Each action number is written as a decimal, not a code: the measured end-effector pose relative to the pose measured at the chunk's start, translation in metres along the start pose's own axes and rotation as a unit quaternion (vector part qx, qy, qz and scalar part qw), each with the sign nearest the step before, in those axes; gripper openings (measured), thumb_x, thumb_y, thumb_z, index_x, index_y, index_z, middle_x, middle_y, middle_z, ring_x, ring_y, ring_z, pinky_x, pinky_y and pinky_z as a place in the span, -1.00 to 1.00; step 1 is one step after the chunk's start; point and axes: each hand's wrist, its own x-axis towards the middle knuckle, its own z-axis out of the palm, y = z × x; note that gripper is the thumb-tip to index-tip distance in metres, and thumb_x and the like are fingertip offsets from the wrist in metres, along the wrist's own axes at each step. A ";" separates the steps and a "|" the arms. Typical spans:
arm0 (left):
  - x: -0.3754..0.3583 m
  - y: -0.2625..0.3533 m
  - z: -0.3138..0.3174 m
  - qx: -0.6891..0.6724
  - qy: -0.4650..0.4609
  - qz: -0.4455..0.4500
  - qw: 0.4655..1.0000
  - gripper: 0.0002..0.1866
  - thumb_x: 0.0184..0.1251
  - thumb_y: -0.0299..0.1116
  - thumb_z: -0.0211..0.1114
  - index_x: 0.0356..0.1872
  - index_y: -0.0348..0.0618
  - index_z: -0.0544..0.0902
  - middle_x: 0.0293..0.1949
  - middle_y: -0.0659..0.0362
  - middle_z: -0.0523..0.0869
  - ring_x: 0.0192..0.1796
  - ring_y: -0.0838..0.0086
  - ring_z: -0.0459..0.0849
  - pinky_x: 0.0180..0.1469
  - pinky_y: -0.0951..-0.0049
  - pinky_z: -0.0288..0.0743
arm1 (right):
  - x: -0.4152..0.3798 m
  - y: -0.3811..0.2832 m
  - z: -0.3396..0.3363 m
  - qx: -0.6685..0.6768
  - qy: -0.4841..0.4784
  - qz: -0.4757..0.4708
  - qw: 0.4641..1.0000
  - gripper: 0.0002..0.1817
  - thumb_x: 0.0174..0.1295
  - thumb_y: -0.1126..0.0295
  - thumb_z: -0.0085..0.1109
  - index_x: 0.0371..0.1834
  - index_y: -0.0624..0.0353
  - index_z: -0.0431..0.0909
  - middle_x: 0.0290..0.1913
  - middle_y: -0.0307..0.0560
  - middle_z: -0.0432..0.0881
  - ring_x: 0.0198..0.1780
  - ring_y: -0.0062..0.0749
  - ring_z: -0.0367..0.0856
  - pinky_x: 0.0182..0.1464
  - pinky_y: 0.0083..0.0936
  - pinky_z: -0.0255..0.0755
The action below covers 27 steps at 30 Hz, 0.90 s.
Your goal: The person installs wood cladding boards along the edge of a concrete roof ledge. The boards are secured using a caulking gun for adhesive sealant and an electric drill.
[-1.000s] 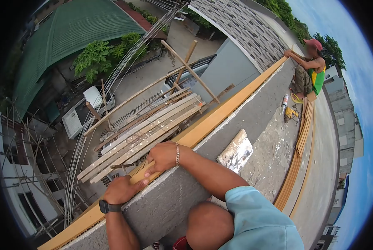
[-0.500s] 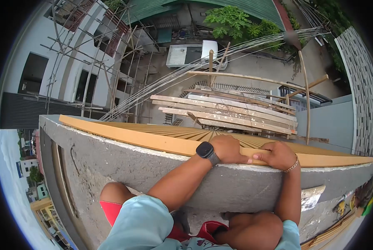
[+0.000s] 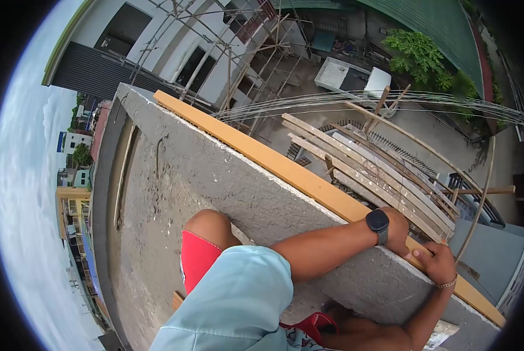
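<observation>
A long tan panel (image 3: pixel 262 159) runs along the outer edge of a grey concrete parapet (image 3: pixel 233 175). My left hand (image 3: pixel 398 229), below a dark wristwatch (image 3: pixel 377 222), curls over the panel's top edge. Close beside it, my right hand (image 3: pixel 437 262) grips the same edge with the thumb on the near side. A chain bracelet (image 3: pixel 447 284) circles the right wrist. Both hands' fingertips are hidden beyond the panel.
Beyond the parapet is a drop to a yard with a white pickup truck (image 3: pixel 335 75). Wooden planks (image 3: pixel 367 175) and overhead cables (image 3: pixel 285 104) lie below. Scaffolding poles (image 3: pixel 230 76) front a white building on the left. My bent knee (image 3: pixel 209 227) is close to the parapet.
My view has turned left and tilted, so the parapet now slants down to the right. The panel's ribbed outer face has gone out of sight. Both hands stay on its edge.
</observation>
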 end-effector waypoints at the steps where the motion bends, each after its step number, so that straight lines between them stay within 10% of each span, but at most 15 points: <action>1: 0.000 0.000 0.000 0.000 0.003 0.000 1.000 -0.27 0.00 0.33 0.16 -0.39 -0.32 0.72 -0.34 -0.12 0.70 -0.22 0.08 0.68 -0.12 0.24 0.52 | -0.001 0.000 0.000 0.006 0.001 0.002 1.000 -0.64 -0.04 0.21 0.39 -0.39 0.35 0.64 -0.52 0.16 0.60 -0.49 -0.17 0.59 -0.35 -0.38 0.41; 10: -0.005 0.005 -0.006 0.013 -0.010 -0.018 1.000 -0.28 -0.01 0.31 0.16 -0.39 -0.32 0.72 -0.33 -0.13 0.70 -0.20 0.10 0.69 -0.11 0.26 0.53 | -0.008 -0.031 0.006 -0.024 0.001 -0.160 0.987 -0.38 -0.03 0.14 0.37 0.01 0.39 0.51 -0.05 0.28 0.58 -0.02 0.14 0.57 0.05 -0.25 0.41; 23: -0.001 0.000 -0.005 0.021 -0.021 -0.006 1.000 -0.21 0.03 0.39 0.12 -0.44 -0.34 0.72 -0.38 -0.16 0.69 -0.23 0.06 0.68 -0.09 0.20 0.52 | -0.007 -0.028 0.005 -0.055 -0.016 -0.092 0.994 -0.05 -0.42 -0.20 0.50 -0.01 0.32 0.52 -0.13 0.22 0.62 -0.04 0.10 0.58 0.03 -0.22 0.43; 27: 0.002 -0.011 -0.005 0.010 -0.013 -0.023 1.000 -0.17 0.12 0.39 0.08 -0.12 -0.36 0.63 -0.23 -0.21 0.67 -0.13 -0.01 0.65 -0.02 0.19 0.49 | -0.007 -0.029 0.004 -0.064 -0.024 -0.102 0.992 -0.14 -0.36 -0.27 0.43 -0.12 0.27 0.59 -0.21 0.17 0.65 -0.11 0.06 0.60 -0.03 -0.26 0.45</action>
